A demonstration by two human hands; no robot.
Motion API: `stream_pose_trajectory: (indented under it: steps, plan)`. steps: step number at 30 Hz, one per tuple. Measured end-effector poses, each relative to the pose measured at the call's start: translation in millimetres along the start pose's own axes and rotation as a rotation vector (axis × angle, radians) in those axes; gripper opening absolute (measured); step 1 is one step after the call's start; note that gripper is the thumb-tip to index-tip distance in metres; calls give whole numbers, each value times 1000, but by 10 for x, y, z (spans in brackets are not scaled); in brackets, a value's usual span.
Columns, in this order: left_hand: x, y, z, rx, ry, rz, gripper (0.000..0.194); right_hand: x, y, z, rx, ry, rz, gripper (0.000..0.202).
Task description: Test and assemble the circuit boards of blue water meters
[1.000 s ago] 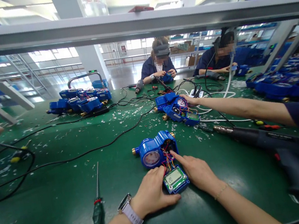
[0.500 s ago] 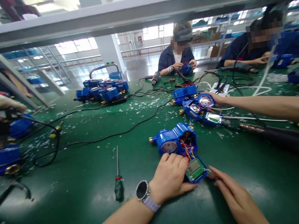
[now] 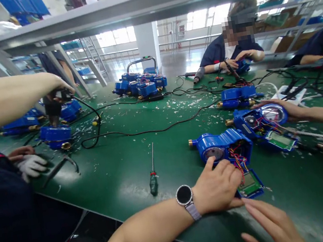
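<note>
A blue water meter (image 3: pixel 222 139) lies opened on the green table, with a brass fitting at its left end. Coloured wires (image 3: pixel 241 160) run from its cavity to a display panel (image 3: pixel 249 184), a green board in a blue frame. My left hand (image 3: pixel 217 186), wearing a watch, grips the panel's left edge between thumb and fingers. Its index finger reaches onto the meter's round dial. Just below the panel, my right hand (image 3: pixel 272 220) has its fingers apart and holds nothing. A screwdriver (image 3: pixel 153 180) with a green handle lies to the left.
At right, another person's hand (image 3: pixel 289 110) touches a second opened meter (image 3: pixel 250 122). A co-worker's arm (image 3: pixel 12 98) reaches in from the left over more meters, near a gloved hand (image 3: pixel 32 165). Black cable (image 3: pixel 151 131) crosses the table. A metal shelf beam (image 3: pixel 142 6) hangs overhead.
The view has turned left, so things sit further right. My right hand has come away from the panel's right side to below it. My left index finger has stretched onto the dial.
</note>
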State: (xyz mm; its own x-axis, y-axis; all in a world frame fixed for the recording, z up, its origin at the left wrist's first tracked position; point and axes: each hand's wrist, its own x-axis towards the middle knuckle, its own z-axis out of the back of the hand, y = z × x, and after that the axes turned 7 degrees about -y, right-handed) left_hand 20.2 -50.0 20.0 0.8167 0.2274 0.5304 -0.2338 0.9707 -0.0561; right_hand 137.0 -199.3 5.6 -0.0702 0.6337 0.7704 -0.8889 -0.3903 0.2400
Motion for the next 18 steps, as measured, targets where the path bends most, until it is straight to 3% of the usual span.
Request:
stream_pose_trajectory:
  steps: [2,4,8,12,18]
  plan:
    - [5,-2,-35,33,22,2,30,290,164,-151,104,20,154,43]
    - [19,-10,-59,42,53,23,30,588,322,-313,126,91,181,45]
    - [67,-25,-24,-21,143,91,71,954,531,-601,68,342,85,63]
    - [89,-10,60,-71,191,103,69,935,544,-734,139,452,23,76]
    - [43,26,157,-82,171,73,57,740,487,-677,276,331,44,65]
